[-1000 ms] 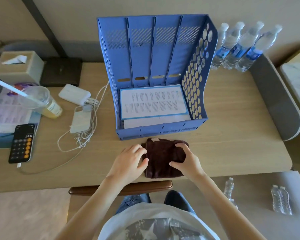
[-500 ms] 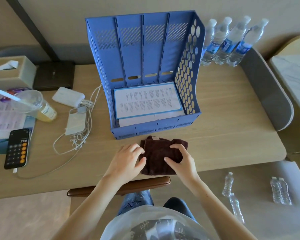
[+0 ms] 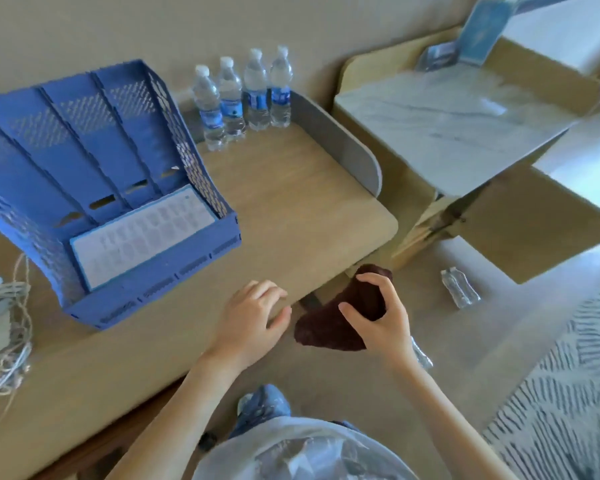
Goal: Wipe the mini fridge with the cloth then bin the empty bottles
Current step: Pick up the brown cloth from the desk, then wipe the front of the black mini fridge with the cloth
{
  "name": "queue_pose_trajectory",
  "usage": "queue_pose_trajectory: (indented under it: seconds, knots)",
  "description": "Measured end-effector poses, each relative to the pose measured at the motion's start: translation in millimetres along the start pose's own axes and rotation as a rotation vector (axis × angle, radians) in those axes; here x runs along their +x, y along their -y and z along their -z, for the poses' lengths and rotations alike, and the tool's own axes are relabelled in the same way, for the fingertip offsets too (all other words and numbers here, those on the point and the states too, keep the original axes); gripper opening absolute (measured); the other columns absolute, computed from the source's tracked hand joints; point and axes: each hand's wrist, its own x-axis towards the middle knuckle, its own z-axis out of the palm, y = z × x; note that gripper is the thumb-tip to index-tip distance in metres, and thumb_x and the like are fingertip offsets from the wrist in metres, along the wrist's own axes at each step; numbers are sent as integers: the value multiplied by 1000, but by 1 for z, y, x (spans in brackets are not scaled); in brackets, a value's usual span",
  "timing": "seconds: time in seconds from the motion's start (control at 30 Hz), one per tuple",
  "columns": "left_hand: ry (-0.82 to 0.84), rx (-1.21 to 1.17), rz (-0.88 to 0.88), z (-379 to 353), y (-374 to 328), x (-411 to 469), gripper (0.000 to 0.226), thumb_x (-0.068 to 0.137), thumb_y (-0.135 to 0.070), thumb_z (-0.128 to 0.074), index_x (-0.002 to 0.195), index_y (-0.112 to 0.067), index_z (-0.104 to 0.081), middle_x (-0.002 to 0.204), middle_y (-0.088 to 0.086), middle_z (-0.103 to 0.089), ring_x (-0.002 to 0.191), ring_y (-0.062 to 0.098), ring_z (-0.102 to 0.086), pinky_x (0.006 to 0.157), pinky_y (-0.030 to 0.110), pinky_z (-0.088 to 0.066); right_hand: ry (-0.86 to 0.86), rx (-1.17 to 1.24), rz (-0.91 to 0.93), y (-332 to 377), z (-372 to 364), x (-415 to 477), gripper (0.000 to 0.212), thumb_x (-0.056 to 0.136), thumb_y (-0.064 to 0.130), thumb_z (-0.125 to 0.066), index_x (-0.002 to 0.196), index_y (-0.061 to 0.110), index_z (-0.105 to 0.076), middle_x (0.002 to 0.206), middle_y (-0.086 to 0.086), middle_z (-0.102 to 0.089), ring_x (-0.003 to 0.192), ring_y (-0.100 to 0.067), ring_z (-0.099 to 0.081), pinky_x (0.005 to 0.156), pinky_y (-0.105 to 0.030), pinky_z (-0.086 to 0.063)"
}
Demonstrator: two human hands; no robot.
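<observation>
**Cloth in hand, fridge not yet in sight**

The right hand (image 3: 378,327) has its grip closed on the cloth (image 3: 329,323), thumb and fingers pinching the bunched brown fabric just off the tabletop (image 3: 291,202) edge, above the floor (image 3: 499,323). Much of the cloth hangs loose below the fingers, so a slack pinch could let it slip down. The left hand (image 3: 253,317) rests on the tabletop edge, grip relaxed and empty. A near bottle (image 3: 421,356) lies partly hidden behind the right wrist, and a far bottle (image 3: 459,287) lies further out on the floor. Either could be kicked or trodden on in a turn. Four upright bottles (image 3: 243,98) at the tabletop's back look full and might be binned by mistake. No fridge is plainly visible; the cabinet (image 3: 447,126) to the right may hold it.
</observation>
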Motion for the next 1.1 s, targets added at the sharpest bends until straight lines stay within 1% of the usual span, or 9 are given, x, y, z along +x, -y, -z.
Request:
queue_pose_trajectory:
  seconds: [0.1,0.2,0.27,0.43,0.53,0.67,0.87,1.0,1.1]
  knots:
    - [57,-9,-163,-23,-49,18,38,91,-40,-42,102,-16,-70,101,-8,-65,97,13,-56,82,26,-46,-136,13,-23,-11,53,-24,44,79,11,-81,112,31,-60,102,26,-64,97,0,-62,80,-9,-47]
    - [97,-24,-323,-49,-100,31,35,90,-39,-45,100,-17,-70,100,-7,-66,97,15,-58,79,32,-52,-279,11,-30,-23,99,-53,44,80,8,-81,113,28,-61,101,26,-64,98,2,-61,82,-9,-47]
    - [147,-35,-438,-67,-137,36,34,92,-39,-46,105,-18,-70,104,-7,-66,99,12,-57,84,29,-51,-380,-2,-55,-34,131,-75,44,79,8,-81,113,27,-61,100,26,-63,99,2,-61,83,-10,-47]
    - [194,-79,-664,-107,-208,37,24,90,-31,-63,110,-20,-70,109,-6,-67,100,9,-60,87,27,-53,-601,-9,-128,-57,188,-128,44,79,9,-82,113,29,-61,99,21,-64,97,-5,-62,85,-18,-48]
    - [266,-128,-804,-136,-247,33,32,90,-32,-59,117,-18,-68,117,-5,-65,108,12,-60,91,30,-53,-753,-3,-184,-70,215,-166,43,80,10,-81,111,31,-60,99,21,-62,98,-3,-60,83,-14,-45]
    - [345,-125,-980,-167,-288,19,44,91,-36,-50,127,-16,-63,122,-2,-66,112,14,-60,97,30,-47,-919,19,-287,-88,237,-208,42,79,14,-81,109,35,-61,96,19,-64,98,-6,-61,86,-25,-47]
    - [464,-122,-1056,-210,-317,6,47,90,-38,-50,129,-15,-61,121,0,-65,112,19,-61,94,37,-52,-1050,2,-396,-111,257,-244,43,78,17,-83,110,36,-61,102,24,-64,102,-1,-60,91,-29,-50]
    - [468,-106,-1093,-220,-333,17,46,90,-38,-50,128,-14,-62,121,-1,-65,111,18,-60,94,32,-50,-1054,18,-404,-118,275,-241,42,79,16,-82,109,35,-62,100,24,-65,101,-2,-60,88,-26,-48]
    - [457,-88,-1102,-227,-346,37,45,91,-38,-49,127,-14,-63,120,0,-66,110,18,-61,93,32,-50,-1048,35,-401,-123,291,-225,42,79,16,-83,109,36,-62,101,25,-64,103,0,-59,87,-18,-45]
